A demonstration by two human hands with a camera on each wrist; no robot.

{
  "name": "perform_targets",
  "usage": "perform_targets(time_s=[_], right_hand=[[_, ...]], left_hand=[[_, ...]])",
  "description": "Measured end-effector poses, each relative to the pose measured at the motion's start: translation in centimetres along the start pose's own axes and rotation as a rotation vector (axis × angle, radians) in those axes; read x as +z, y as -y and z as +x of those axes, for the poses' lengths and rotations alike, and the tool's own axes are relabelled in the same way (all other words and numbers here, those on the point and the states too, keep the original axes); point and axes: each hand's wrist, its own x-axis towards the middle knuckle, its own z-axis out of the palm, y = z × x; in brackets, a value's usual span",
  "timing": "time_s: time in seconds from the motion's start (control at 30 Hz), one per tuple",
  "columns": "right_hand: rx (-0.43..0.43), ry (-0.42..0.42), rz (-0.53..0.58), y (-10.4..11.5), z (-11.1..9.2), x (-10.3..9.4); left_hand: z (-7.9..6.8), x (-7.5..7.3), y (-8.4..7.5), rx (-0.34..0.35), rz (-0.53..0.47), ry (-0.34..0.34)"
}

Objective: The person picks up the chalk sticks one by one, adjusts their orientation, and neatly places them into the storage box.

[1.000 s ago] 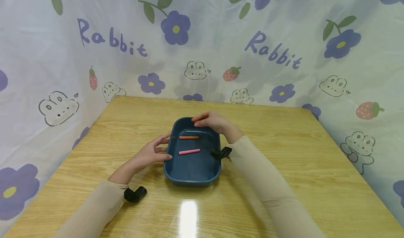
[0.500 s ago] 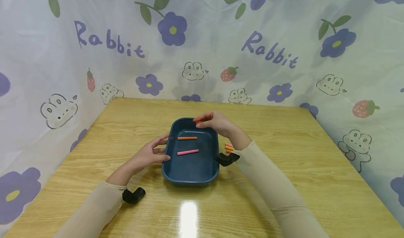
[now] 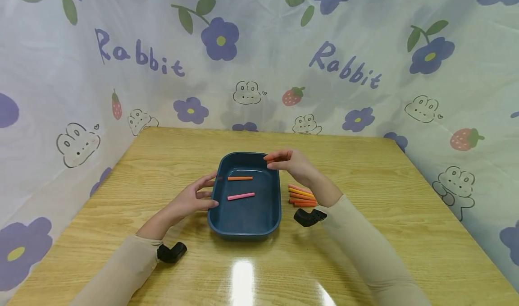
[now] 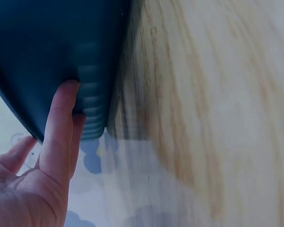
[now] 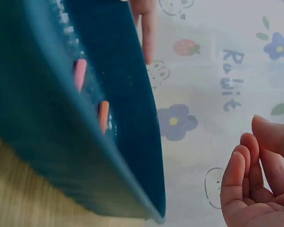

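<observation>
A dark blue plastic tub [image 3: 244, 213] with rounded corners stands on the table. Inside it lie an orange chalk-like stick [image 3: 240, 178] and, nearer, a pink one [image 3: 241, 196]. My left hand [image 3: 188, 202] is at the tub's left side, its fingers fairly straight against the outer wall and the thumb at the rim; one finger [image 4: 61, 104] touches the wall in the left wrist view. Over the far right corner hovers my right hand [image 3: 298, 165], fingers loosely bent. In the right wrist view nothing shows between its fingers [image 5: 234, 175].
Right of the tub, a small pile of pink, yellow and orange sticks [image 3: 302, 197] lies on the wooden table [image 3: 365, 175], partly beneath the right forearm. A patterned cloth [image 3: 275, 40] hangs behind and at both sides.
My right hand has moved right, from above the tub's far wall to its far right corner. Its forearm has uncovered the pile of sticks. My left hand stays at the tub.
</observation>
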Motion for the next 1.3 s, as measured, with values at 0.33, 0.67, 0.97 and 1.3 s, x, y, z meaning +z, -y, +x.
perform_targets(time_s=[0.33,0.67,0.97,1.3], right_hand=[[-0.001,-0.053,0.0,-1.6,-2.1,-1.7],[0.024,-0.107,-0.023,-4.1,-3.7,-3.3],[0.069,-0.143,-0.015,-6.7,-4.5,-5.4],[0.102,-0.167,-0.064,-9.1,-4.8,-7.5]], left_hand=[[0.1,-0.2,-0.2,-0.014,0.0,0.003],[0.1,-0.2,-0.3,-0.013,-0.001,0.002],[0.2,-0.3,-0.5,-0.011,0.009,-0.004],[0.0,-0.2,-0.5,-0.001,-0.002,0.008]])
